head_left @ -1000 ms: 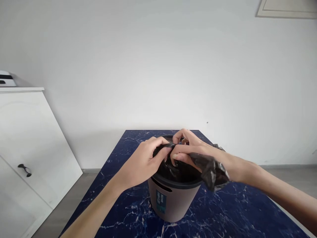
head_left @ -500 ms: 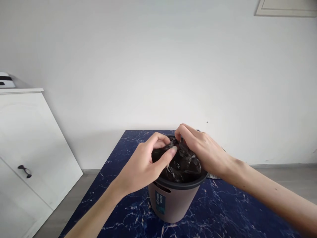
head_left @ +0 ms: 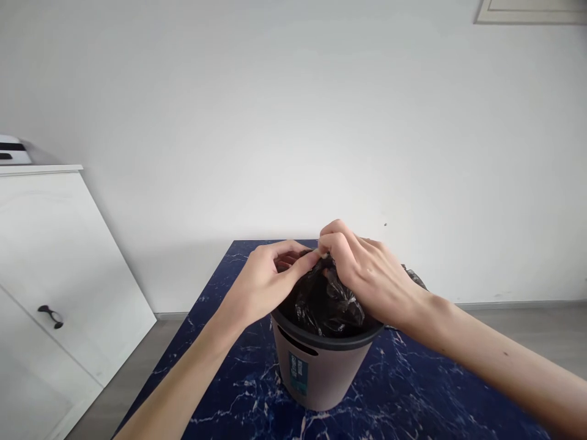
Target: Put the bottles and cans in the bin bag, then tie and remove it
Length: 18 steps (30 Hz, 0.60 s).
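A grey-brown trash can with a dark rim and a slot handle stands upright on the blue marbled table. Inside its mouth sits a crumpled black plastic bag. My left hand is over the left of the rim, thumb and fingers closed on the gathered bag. From the right, my right hand pinches the bag at the top, its fingertips meeting my left thumb. My hands hide the far part of the rim.
Behind the table rises a white wall. A white cabinet with a black handle stands at the left, a white device on top. More dark plastic shows behind my right wrist.
Both hands have risen slightly and come together over the bag. The bag's gathered top is pulled up between them, and more dark plastic shows beyond my right wrist.
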### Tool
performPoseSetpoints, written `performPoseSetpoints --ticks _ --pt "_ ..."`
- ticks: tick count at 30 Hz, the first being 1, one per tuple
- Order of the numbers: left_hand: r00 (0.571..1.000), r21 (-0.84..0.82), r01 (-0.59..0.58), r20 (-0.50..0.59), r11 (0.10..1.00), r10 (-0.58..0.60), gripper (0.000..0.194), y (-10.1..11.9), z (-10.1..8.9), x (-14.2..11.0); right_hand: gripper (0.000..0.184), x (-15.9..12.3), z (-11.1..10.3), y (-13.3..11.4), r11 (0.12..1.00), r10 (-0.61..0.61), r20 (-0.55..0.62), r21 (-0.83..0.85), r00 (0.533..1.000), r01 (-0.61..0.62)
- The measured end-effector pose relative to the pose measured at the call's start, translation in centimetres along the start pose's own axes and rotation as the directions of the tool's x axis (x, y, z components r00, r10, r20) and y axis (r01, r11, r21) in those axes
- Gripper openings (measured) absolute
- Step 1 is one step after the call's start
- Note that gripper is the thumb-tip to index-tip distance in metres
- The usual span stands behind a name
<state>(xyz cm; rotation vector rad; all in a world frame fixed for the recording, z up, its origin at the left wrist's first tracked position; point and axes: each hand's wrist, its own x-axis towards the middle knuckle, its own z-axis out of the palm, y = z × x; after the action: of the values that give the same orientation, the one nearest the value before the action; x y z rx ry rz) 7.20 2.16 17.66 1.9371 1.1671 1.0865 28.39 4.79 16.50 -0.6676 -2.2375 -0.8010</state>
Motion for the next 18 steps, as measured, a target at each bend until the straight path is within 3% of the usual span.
performPoseSetpoints --ticks 4,8,13,18 --pt "0.994 0.100 -0.082 -0.069 0.992 0.089 0.032 0.1 0.4 -0.3 0.079 -0.3 -0.8 0.4 0.993 -0.100 0.145 0.078 0.984 0.090" --pt "0.986 0.192 -0.088 -0.123 0.977 0.113 0.030 0.0 0.2 -0.3 0.112 -0.8 -2.1 0.8 0.961 -0.132 0.341 0.274 0.931 0.036" --pt "0.976 0.388 -0.102 -0.141 0.916 0.169 0.032 -1.3 -1.6 0.0 0.106 -2.9 -2.5 2.0 0.871 -0.091 0.398 0.476 0.913 -0.120" --pt "0.980 0.426 -0.072 -0.138 0.902 0.144 0.041 -3.1 -3.6 -0.1 0.092 -5.1 -2.4 3.5 0.801 -0.080 0.502 0.547 0.861 -0.244"
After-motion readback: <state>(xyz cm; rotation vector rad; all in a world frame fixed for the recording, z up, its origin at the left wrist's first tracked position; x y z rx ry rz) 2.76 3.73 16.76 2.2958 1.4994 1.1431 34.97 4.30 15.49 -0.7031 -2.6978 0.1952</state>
